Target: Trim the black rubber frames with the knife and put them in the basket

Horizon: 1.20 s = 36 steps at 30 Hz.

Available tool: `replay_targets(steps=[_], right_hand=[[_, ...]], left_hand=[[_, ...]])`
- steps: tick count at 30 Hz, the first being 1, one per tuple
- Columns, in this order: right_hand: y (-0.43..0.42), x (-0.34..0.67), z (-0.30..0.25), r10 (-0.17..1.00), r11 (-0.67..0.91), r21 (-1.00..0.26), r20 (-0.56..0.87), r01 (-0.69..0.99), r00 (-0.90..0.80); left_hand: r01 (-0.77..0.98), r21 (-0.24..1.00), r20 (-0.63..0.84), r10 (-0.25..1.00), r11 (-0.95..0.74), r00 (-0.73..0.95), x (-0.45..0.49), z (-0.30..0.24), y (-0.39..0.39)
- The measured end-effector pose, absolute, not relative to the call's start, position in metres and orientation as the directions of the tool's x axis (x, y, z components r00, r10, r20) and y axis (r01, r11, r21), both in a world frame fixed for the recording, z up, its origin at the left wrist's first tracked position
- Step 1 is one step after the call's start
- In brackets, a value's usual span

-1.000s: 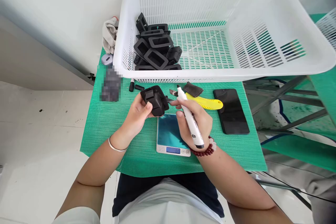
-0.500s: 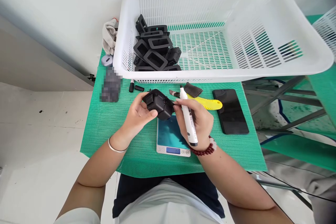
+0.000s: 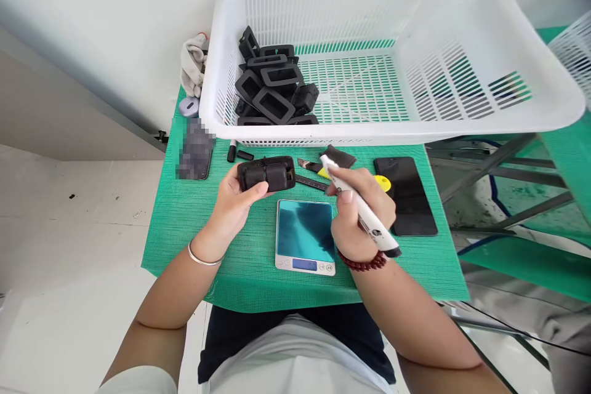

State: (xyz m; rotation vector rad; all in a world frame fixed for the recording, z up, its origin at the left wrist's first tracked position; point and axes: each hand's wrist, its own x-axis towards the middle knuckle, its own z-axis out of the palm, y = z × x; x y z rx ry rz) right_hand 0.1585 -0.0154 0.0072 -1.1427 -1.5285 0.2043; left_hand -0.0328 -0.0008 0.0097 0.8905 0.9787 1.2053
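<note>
My left hand [image 3: 233, 206] is closed on a black rubber block [image 3: 266, 173], held on its side above the green mat, just left of a small digital scale [image 3: 305, 236]. My right hand [image 3: 357, 212] grips a white marker pen [image 3: 357, 206], tip pointing up and left, cap end down to the right. The two hands are apart, with the scale between and below them. A silver bangle sits on my left wrist and a dark red bead bracelet on my right.
A large white plastic basket [image 3: 462, 117] at the back holds several black rubber frames [image 3: 272, 89]. On the green mat [image 3: 184, 228] lie a yellow utility knife [image 3: 381, 182], a dark foam scrap [image 3: 341, 156], a black phone [image 3: 405, 194], a black marker cap [image 3: 231, 151] and a blurred item [image 3: 196, 148]. A glove [image 3: 191, 64] lies back left.
My right hand has drawn away from the black block to the right, swinging the marker. My left hand has turned the block onto its side and shifted it slightly left.
</note>
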Motion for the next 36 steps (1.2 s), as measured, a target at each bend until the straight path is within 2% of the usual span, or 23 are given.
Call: replay_targets(steps=[11,21,26,29,34,36], right_hand=[[-0.0207,0.1535,0.0171,0.770,0.560,-0.682,0.637,0.470,0.007],[-0.0211,0.1550,0.0171,0.818,0.523,-0.749,0.576,0.408,0.010],[-0.0192,0.1545,0.0140,0.756,0.529,-0.658,0.652,0.535,0.054],[-0.0182,0.1545,0.0116,0.754,0.518,-0.666,0.652,0.538,0.081],[-0.0197,0.1513,0.0139,0.763,0.562,-0.625,0.644,0.541,-0.049],[-0.0209,0.1498,0.0149,0.753,0.578,-0.626,0.656,0.524,-0.048]], left_hand=[[-0.361,0.919,-0.133,0.987,0.158,0.095,-0.0319,0.0102,-0.0008],[-0.367,0.917,-0.115,0.983,0.159,0.140,-0.0328,0.0080,-0.0010],[-0.407,0.896,-0.121,0.979,0.179,0.164,-0.0321,0.0079,-0.0014],[-0.450,0.880,-0.080,0.980,0.156,0.183,-0.0329,0.0084,-0.0020],[-0.456,0.870,-0.082,0.966,0.190,0.247,-0.0332,0.0090,-0.0028],[-0.430,0.880,-0.089,0.959,0.202,0.269,-0.0323,0.0085,-0.0028]])
